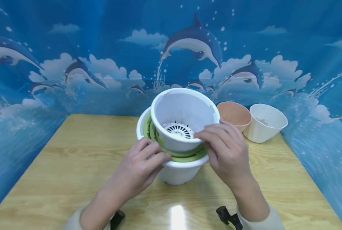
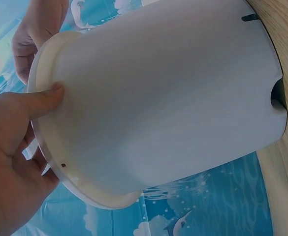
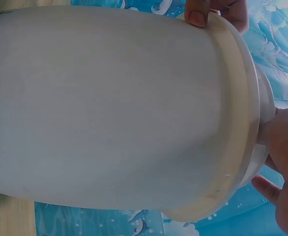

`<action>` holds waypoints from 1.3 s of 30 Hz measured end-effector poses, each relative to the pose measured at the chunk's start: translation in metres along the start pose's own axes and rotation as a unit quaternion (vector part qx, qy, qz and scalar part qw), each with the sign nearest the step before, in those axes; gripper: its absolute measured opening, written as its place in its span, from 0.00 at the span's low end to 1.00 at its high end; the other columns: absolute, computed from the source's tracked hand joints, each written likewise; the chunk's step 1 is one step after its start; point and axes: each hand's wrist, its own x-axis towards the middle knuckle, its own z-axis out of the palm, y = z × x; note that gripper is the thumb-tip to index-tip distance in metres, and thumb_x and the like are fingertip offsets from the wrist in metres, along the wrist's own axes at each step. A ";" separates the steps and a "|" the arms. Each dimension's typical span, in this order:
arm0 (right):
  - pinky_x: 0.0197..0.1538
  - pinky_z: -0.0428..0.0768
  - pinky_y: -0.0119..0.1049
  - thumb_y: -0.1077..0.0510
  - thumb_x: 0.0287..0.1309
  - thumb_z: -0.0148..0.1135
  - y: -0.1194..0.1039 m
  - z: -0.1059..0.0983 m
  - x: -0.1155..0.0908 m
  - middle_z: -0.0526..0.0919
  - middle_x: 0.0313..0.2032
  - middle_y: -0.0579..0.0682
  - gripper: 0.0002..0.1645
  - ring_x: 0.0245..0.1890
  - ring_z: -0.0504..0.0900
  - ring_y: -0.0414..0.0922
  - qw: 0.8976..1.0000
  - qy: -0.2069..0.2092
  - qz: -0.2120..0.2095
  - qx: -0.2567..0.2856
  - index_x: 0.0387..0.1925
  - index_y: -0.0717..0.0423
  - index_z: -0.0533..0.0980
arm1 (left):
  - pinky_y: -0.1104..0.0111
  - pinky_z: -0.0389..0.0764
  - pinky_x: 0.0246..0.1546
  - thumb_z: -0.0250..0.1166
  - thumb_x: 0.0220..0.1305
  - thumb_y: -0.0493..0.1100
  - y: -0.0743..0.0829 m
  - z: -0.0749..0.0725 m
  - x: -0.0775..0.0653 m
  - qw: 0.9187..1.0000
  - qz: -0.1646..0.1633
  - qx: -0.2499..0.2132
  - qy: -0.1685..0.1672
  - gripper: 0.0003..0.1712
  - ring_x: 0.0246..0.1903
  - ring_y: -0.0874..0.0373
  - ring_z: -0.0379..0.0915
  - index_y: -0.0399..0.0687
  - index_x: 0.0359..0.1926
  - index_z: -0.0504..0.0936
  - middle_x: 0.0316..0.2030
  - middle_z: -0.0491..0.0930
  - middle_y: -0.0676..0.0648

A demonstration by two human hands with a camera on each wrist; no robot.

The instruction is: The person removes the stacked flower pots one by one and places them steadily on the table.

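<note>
A large white flowerpot stands on the table, with green pots nested inside it. A smaller white flowerpot with a slotted bottom sits tilted in the top of the stack. My left hand grips the big pot's rim at the near left; the left wrist view shows the thumb on the outer wall under the rim. On the right, my right hand pinches the near right rim of the small white pot, fingers over the inside. The lower parts of the nested pots are hidden.
Behind the right hand stand a terracotta-coloured pot and a cream pot, side by side at the back right of the wooden table. A blue dolphin-print curtain hangs around the back and sides.
</note>
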 end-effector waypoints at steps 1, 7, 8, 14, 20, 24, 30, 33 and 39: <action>0.59 0.78 0.52 0.66 0.62 0.58 0.000 0.000 0.001 0.88 0.35 0.51 0.11 0.40 0.85 0.52 1.000 0.011 -0.006 -0.001 0.35 0.55 0.86 | 0.63 0.79 0.44 0.70 0.60 0.40 0.000 0.000 0.001 1.000 0.002 0.001 0.001 0.08 0.44 0.56 0.72 0.54 0.41 0.86 0.37 0.80 0.55; 0.54 0.80 0.54 0.68 0.62 0.57 -0.001 -0.004 0.006 0.88 0.31 0.52 0.12 0.37 0.85 0.53 0.996 0.088 -0.030 0.008 0.31 0.58 0.86 | 0.63 0.79 0.44 0.70 0.60 0.40 0.000 0.000 0.002 1.000 0.010 0.000 0.007 0.07 0.44 0.55 0.72 0.54 0.41 0.85 0.37 0.79 0.55; 0.53 0.80 0.54 0.68 0.61 0.58 -0.001 -0.005 0.007 0.88 0.31 0.53 0.12 0.36 0.85 0.54 0.994 0.099 -0.033 0.009 0.30 0.58 0.86 | 0.63 0.79 0.44 0.70 0.60 0.40 0.000 0.000 0.002 1.000 0.012 -0.001 0.010 0.07 0.44 0.55 0.72 0.53 0.40 0.85 0.37 0.79 0.55; 0.52 0.79 0.54 0.65 0.61 0.59 -0.001 -0.009 0.010 0.87 0.31 0.53 0.10 0.36 0.84 0.54 0.994 0.103 -0.036 0.017 0.30 0.58 0.86 | 0.63 0.79 0.44 0.70 0.59 0.40 -0.001 0.000 0.002 1.000 0.013 -0.005 0.017 0.07 0.44 0.55 0.72 0.53 0.40 0.85 0.37 0.79 0.55; 0.52 0.77 0.52 0.56 0.61 0.62 0.002 -0.012 0.008 0.87 0.30 0.52 0.11 0.34 0.83 0.53 0.996 0.078 -0.034 0.024 0.29 0.57 0.85 | 0.63 0.79 0.44 0.70 0.59 0.39 -0.001 -0.001 0.003 1.000 0.007 -0.005 0.010 0.08 0.44 0.56 0.72 0.53 0.40 0.85 0.36 0.78 0.55; 0.52 0.76 0.53 0.54 0.61 0.63 0.004 -0.013 0.006 0.87 0.30 0.51 0.11 0.34 0.83 0.53 0.997 0.068 -0.035 0.022 0.28 0.56 0.85 | 0.63 0.79 0.44 0.70 0.60 0.39 -0.001 -0.001 0.004 1.000 0.004 -0.003 0.005 0.08 0.44 0.56 0.72 0.54 0.40 0.84 0.36 0.77 0.55; 0.51 0.77 0.53 0.54 0.64 0.64 0.005 -0.011 0.003 0.87 0.30 0.52 0.13 0.34 0.83 0.53 0.996 0.077 -0.034 0.016 0.29 0.57 0.85 | 0.63 0.79 0.44 0.70 0.60 0.39 0.000 -0.001 0.002 1.000 0.000 -0.003 -0.001 0.08 0.44 0.56 0.72 0.53 0.41 0.85 0.36 0.78 0.55; 0.50 0.79 0.53 0.56 0.62 0.65 0.007 -0.010 0.003 0.87 0.30 0.54 0.12 0.33 0.83 0.53 0.995 0.094 -0.033 0.025 0.28 0.59 0.84 | 0.63 0.80 0.44 0.70 0.59 0.39 0.000 -0.001 0.000 1.000 -0.001 -0.006 0.001 0.08 0.44 0.56 0.72 0.53 0.40 0.85 0.37 0.78 0.55; 0.52 0.80 0.51 0.58 0.60 0.68 0.010 -0.010 0.004 0.87 0.28 0.56 0.11 0.32 0.83 0.55 0.987 0.154 -0.016 0.032 0.27 0.62 0.83 | 0.63 0.79 0.44 0.70 0.60 0.39 0.001 -0.001 0.001 1.000 0.004 -0.003 0.000 0.08 0.44 0.56 0.72 0.53 0.41 0.85 0.38 0.79 0.55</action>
